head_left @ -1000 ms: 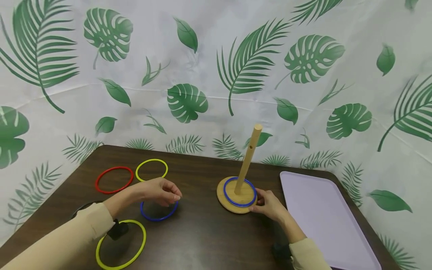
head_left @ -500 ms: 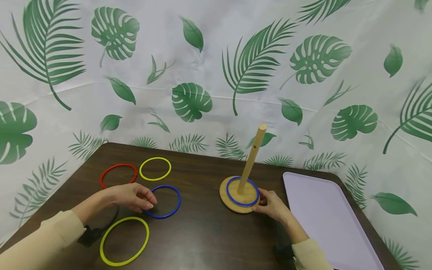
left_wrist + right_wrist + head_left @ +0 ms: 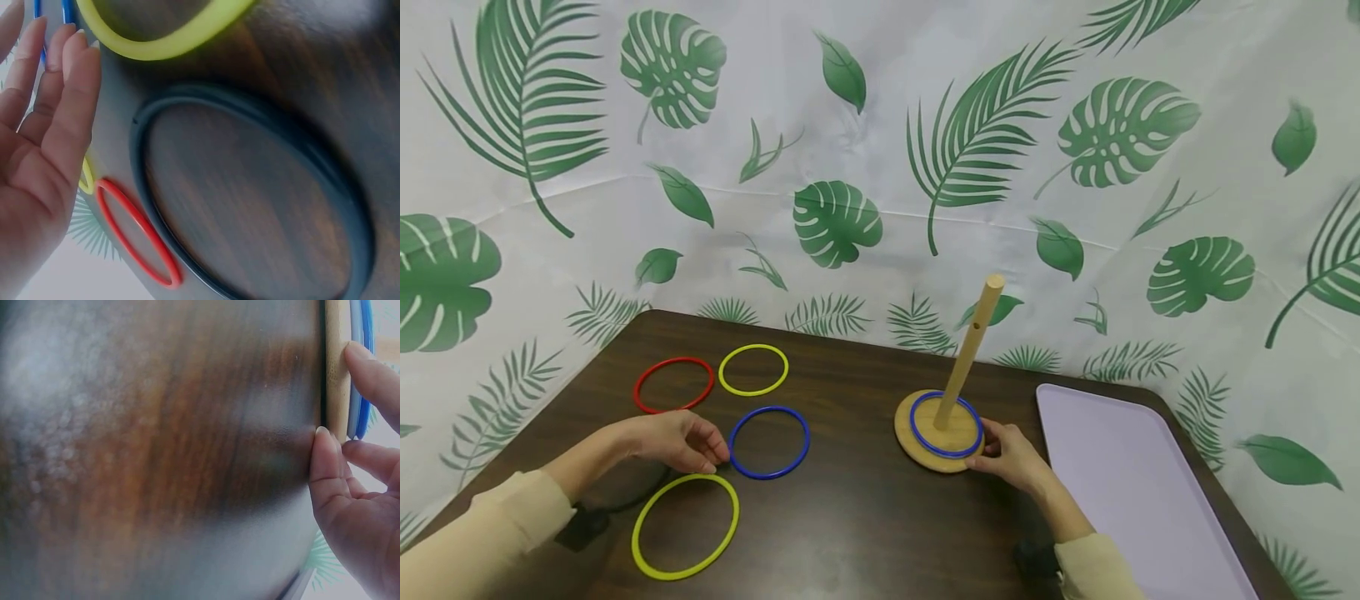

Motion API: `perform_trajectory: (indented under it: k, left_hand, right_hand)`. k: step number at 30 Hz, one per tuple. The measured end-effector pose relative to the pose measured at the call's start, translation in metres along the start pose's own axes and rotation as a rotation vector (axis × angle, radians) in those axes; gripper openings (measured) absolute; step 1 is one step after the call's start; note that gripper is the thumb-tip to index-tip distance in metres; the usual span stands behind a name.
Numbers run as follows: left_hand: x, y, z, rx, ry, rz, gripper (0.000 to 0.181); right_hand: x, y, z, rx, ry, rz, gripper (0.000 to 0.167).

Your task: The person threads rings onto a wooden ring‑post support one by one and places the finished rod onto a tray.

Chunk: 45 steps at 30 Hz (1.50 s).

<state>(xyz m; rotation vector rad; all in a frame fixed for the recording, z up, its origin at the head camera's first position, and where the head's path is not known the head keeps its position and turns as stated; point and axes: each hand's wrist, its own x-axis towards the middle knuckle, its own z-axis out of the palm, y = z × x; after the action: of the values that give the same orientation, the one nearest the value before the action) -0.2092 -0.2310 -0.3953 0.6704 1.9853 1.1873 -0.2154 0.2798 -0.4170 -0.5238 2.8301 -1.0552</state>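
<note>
In the head view my right hand (image 3: 1011,454) grips the near right rim of a round wooden base (image 3: 910,442) with an upright peg (image 3: 970,350). Blue rings (image 3: 947,454) lie around the peg on the base; the right wrist view shows fingertips at the base's edge. My left hand (image 3: 681,442) hovers with loosely bent fingers, holding nothing. Its fingertips are by the left side of a loose blue ring (image 3: 767,476), above the far edge of a large yellow ring (image 3: 673,576); whether they touch is unclear. A dark ring (image 3: 140,150) lies below it in the left wrist view.
Beyond the left hand lie a red ring (image 3: 673,361) and a smaller yellow ring (image 3: 752,393). A pale purple tray (image 3: 1135,467) stands right of the base. A leaf-patterned cloth (image 3: 850,100) hangs behind the brown table (image 3: 850,517).
My left hand has drawn back left from over the loose blue ring, leaving that ring in full view. My right hand stays at the wooden base. The head view has shifted slightly.
</note>
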Motion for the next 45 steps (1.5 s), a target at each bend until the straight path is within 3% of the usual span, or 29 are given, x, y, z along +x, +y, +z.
perform_trajectory:
  k: [3,6,13,26,34,45]
  left_hand:
    - [-0.001,0.0,0.0,0.015,0.002,-0.004,0.029]
    - [-0.002,0.001,0.003,0.017,0.046,-0.026,0.03]
    - [-0.001,0.0,0.006,0.048,0.103,-0.003,0.027]
    - [-0.002,0.0,0.014,0.166,0.183,-0.013,0.015]
    - [-0.002,-0.002,0.017,0.187,0.188,-0.035,0.012]
    - [-0.004,0.003,0.018,0.144,0.159,-0.099,0.01]
  right_hand:
    - [-0.001,0.001,-0.002,0.012,-0.004,0.006,0.071]
    - [-0.001,0.001,-0.003,0.023,-0.006,0.012,0.071]
    - [-0.002,0.0,-0.005,0.025,0.0,0.02,0.072]
    - [-0.001,0.005,-0.002,0.029,0.006,-0.009,0.069]
    - [-0.001,0.002,-0.001,0.026,0.005,0.004,0.071]
    - [-0.001,0.0,-0.001,0.03,-0.007,-0.013,0.07]
